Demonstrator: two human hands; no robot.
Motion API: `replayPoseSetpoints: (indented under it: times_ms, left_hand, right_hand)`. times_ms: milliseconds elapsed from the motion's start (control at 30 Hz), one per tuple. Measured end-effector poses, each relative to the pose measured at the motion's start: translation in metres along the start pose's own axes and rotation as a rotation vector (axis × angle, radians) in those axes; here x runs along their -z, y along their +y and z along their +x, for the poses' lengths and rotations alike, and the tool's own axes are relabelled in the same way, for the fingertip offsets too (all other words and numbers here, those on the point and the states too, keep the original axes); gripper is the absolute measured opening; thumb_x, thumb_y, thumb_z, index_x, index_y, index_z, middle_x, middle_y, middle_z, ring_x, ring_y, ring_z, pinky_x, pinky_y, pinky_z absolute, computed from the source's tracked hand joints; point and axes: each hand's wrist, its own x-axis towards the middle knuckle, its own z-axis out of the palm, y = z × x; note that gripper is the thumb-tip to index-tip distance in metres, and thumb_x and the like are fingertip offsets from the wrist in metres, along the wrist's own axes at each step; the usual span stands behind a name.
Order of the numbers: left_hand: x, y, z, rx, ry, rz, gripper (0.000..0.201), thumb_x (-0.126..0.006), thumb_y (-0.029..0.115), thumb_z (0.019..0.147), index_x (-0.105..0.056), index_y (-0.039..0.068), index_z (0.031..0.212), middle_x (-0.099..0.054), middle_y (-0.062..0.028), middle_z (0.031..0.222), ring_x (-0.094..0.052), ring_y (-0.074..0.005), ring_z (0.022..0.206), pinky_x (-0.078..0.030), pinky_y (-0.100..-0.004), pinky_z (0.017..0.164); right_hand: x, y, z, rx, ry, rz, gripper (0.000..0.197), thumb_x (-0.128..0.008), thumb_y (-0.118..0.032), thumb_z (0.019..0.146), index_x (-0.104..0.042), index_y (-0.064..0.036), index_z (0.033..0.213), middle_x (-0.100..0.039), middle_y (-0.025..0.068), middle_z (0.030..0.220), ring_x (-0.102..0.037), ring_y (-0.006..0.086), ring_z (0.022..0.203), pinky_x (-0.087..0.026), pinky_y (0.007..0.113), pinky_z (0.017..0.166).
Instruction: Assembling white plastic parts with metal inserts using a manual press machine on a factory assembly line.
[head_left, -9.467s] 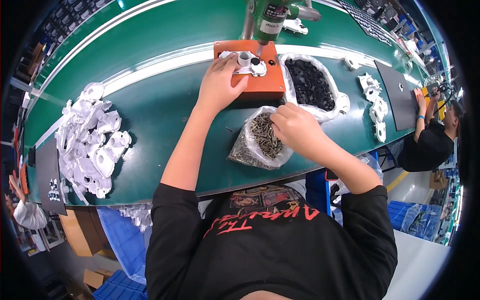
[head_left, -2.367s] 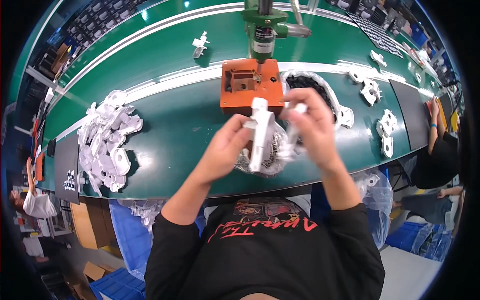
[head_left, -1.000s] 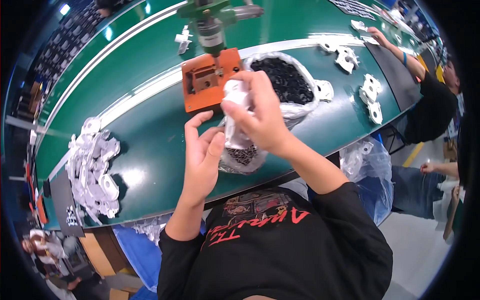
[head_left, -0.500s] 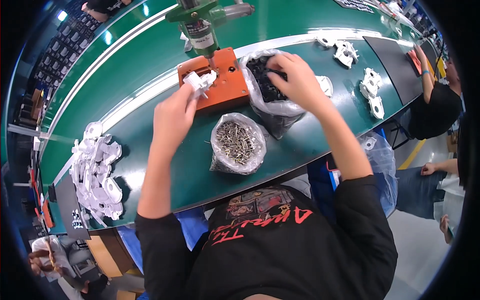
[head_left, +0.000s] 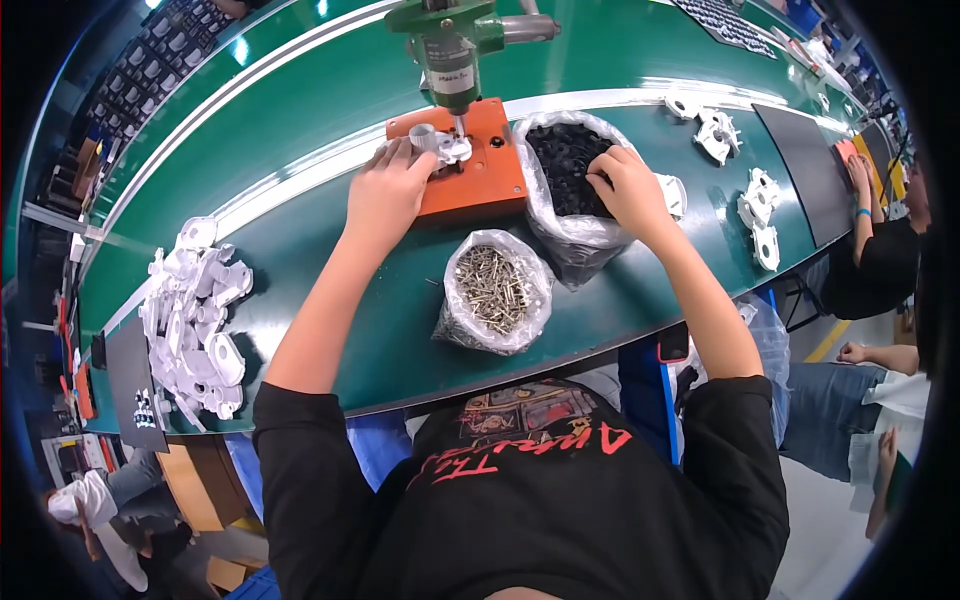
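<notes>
My left hand (head_left: 388, 192) grips a white plastic part (head_left: 455, 150) that lies on an orange fixture block (head_left: 468, 192). Right over that part stands the metal rod of a green bench press (head_left: 448, 62). Thumb and fingers of my right hand (head_left: 632, 198) are pinched together at the right rim of a clear bag of small black parts (head_left: 562, 160); whatever they hold is too small or hidden to name. Nearer to me, between my forearms, sits an open clear bag of metal pins or screws (head_left: 492, 285).
A heap of white plastic parts (head_left: 196, 325) lies at the left of the green bench (head_left: 385, 345). More white parts (head_left: 760, 215) are at the right, beside a dark mat (head_left: 800, 165). Co-workers sit farther right, one with a hand (head_left: 858, 172) over a mat.
My left hand has set the white part down onto the block under the rod. My right hand has drawn back from among the black parts to the bag's rim. The whole view has shifted slightly.
</notes>
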Motion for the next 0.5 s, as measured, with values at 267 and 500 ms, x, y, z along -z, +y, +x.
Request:
replayPoseSetpoints:
  times_ms: [267, 500]
  left_hand:
    - [-0.009, 0.005, 0.005, 0.099, -0.116, -0.247, 0.010, -0.062, 0.012, 0.080, -0.055, 0.007, 0.085, -0.061, -0.0144, 0.101, -0.062, -0.0302, 0.095, -0.053, -0.0379, 0.076]
    - [-0.014, 0.001, -0.006, 0.099, -0.124, -0.375, 0.017, -0.061, 0.020, 0.084, -0.057, 0.004, 0.088, -0.060, -0.0196, 0.109, -0.056, -0.0346, 0.110, -0.047, -0.0423, 0.091]
  right_hand:
    - [0.016, 0.001, 0.005, -0.237, -0.034, 0.356, 0.010, -0.064, -0.008, 0.082, -0.063, -0.0005, 0.088, -0.065, 0.0092, 0.080, -0.061, 0.0182, 0.071, -0.048, 0.029, 0.068]
    - [0.015, -0.016, 0.032, -0.279, -0.186, 0.631, 0.015, -0.062, -0.011, 0.085, -0.062, 0.0033, 0.091, -0.063, 0.0048, 0.082, -0.057, 0.0097, 0.076, -0.045, 0.023, 0.072]
